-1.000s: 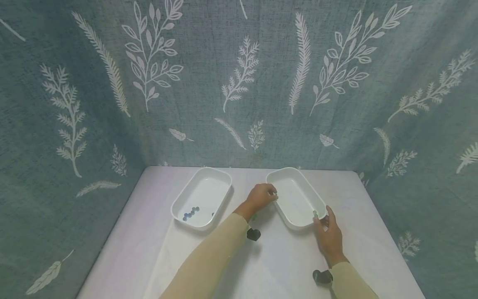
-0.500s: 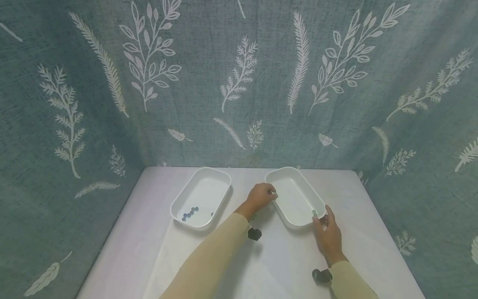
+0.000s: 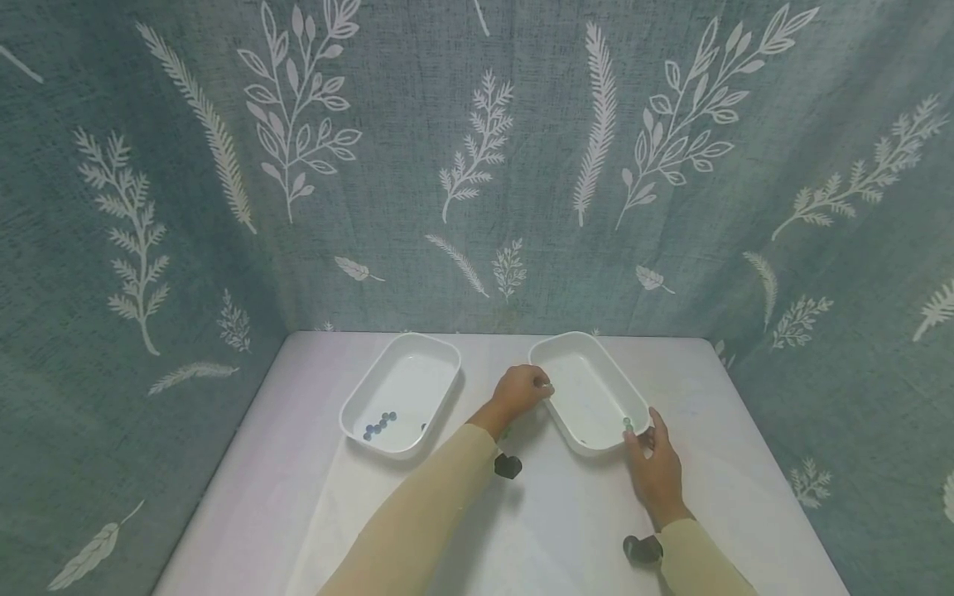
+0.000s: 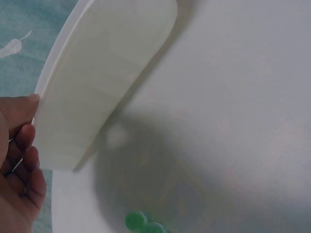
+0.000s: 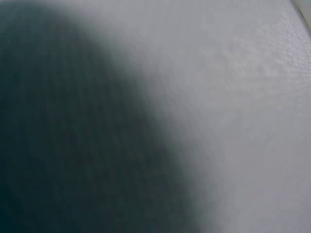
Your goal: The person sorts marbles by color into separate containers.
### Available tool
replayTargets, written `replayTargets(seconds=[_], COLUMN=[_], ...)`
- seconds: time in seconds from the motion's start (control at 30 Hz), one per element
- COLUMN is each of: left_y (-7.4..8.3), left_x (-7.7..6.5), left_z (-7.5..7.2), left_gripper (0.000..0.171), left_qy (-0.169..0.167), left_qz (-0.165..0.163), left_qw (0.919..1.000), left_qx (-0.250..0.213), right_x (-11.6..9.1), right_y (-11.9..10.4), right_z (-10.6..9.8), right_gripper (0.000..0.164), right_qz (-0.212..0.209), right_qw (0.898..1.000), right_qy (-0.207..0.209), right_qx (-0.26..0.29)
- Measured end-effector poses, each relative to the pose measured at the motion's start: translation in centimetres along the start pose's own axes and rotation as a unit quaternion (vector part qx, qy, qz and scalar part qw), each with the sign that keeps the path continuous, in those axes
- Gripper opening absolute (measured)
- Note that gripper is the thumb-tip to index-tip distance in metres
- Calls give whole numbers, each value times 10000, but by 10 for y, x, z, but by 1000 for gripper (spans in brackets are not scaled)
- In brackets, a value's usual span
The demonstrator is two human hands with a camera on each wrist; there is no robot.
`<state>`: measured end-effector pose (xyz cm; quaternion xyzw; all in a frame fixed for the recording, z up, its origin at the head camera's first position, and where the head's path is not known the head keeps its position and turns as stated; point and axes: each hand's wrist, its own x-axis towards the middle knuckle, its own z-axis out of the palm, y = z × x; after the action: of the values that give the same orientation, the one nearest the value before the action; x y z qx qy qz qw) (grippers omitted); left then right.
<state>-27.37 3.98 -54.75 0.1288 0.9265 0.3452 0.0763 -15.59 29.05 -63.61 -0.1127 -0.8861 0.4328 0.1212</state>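
Observation:
My left hand (image 3: 519, 387) is at the left rim of the right white tray (image 3: 604, 452). In the left wrist view its thumb lies on the tray's edge (image 4: 77, 92), the other fingers curled below against the outer side. My right hand (image 3: 659, 473) holds the near right corner, thumb over the rim and fingers outside. Beside that thumb, inside the tray, lie small green round glass-like pieces (image 3: 628, 424). More green pieces (image 4: 137, 221) rest on the table under my left wrist. The right wrist view shows only white surface and a dark blur.
A second white tray (image 3: 401, 456) stands to the left, holding several blue round pieces (image 3: 381, 425) and a small dark one at its right wall. Patterned green-blue cloth (image 3: 477, 273) hangs behind and at both sides of the white table (image 3: 551, 530).
A small green piece seen earlier at my left fingertips is no longer visible there. A faint small spot now shows inside the right tray's near end. Both hands stay nearly still.

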Motion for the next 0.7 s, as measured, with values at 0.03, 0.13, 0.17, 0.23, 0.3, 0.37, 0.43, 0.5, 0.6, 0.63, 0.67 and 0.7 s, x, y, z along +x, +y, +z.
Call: replayTargets(seconds=[0.03,0.13,0.17,0.23,0.3,0.37,0.43,0.5,0.6,0.63,0.67,0.7], left_y=[0,-1,-2,-2,-3,-4,-4,-5,-4,-4,-4,-4], left_x=[0,0,0,-1,0,-1,-1,-1,-2,-2,-2,-3], left_z=[0,1,1,1,2,2,2,2,2,2,2,2], left_gripper=[19,19,19,20,20,20,20,20,21,21,21,21], left_qy=[-3,-4,-8,-14,-6,7,19,22,37,47,57,68], left_qz=[-2,-27,-45,-64,-65,-53,-52,-75,-108,-108,-103,-102], left_qw=[10000,10000,10000,10000,9999,9999,9999,9998,9997,9997,9997,9997], left_qx=[0,-21,-45,-74,-108,-135,-153,-196,-224,-225,-228,-229], right_x=[0,0,0,1,0,0,0,0,0,0,0,0], right_y=[0,0,0,0,-1,-1,-2,-2,-2,-2,-3,-3], right_z=[0,0,0,0,-1,-1,-1,-1,0,0,0,0], right_gripper=[74,74,74,73,73,73,73,73,72,72,72,73], right_qz=[-8,-24,-23,-20,-13,-18,-29,-27,-20,-11,-4,6], right_qw=[10000,10000,10000,10000,10000,10000,10000,10000,10000,10000,10000,10000], right_qy=[3,6,6,0,2,9,11,25,16,12,3,-3], right_qx=[5,-7,-6,-18,-11,5,19,23,-19,-30,-34,-47])
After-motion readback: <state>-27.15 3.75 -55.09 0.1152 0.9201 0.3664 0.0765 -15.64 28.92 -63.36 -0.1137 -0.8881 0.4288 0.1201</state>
